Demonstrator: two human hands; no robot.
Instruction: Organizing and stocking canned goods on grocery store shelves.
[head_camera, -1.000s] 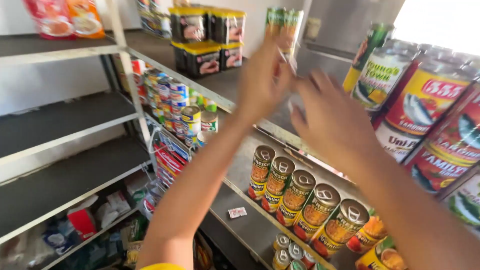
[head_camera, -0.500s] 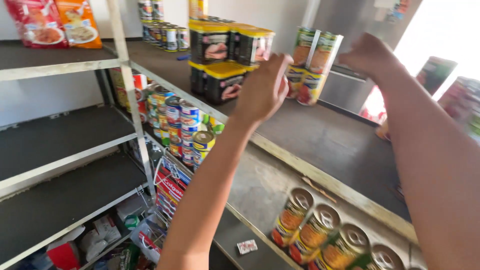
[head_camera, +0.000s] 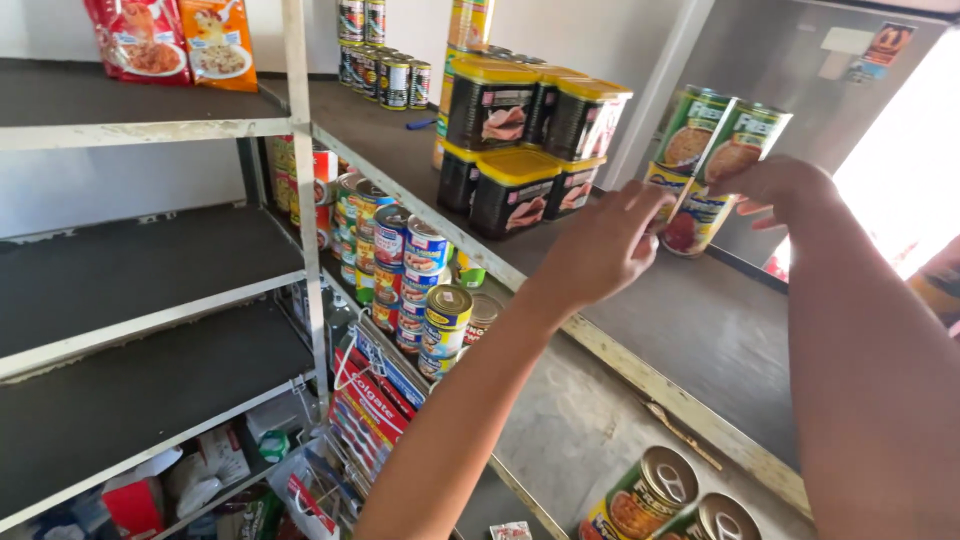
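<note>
On upper shelf (head_camera: 700, 330), both hands gripping green cans (head_camera: 712, 150), yellow-lidded tins (head_camera: 510, 130) beside.

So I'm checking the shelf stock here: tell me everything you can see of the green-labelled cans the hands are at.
The green-labelled cans are tall metal tins with green paper labels picturing food, two stacked upright on two yellower-labelled ones. They stand far back on the dark shelf, before a steel-grey panel. The left hand touches the lower left can; the right hand rests its fingers on the upper right can.
</note>
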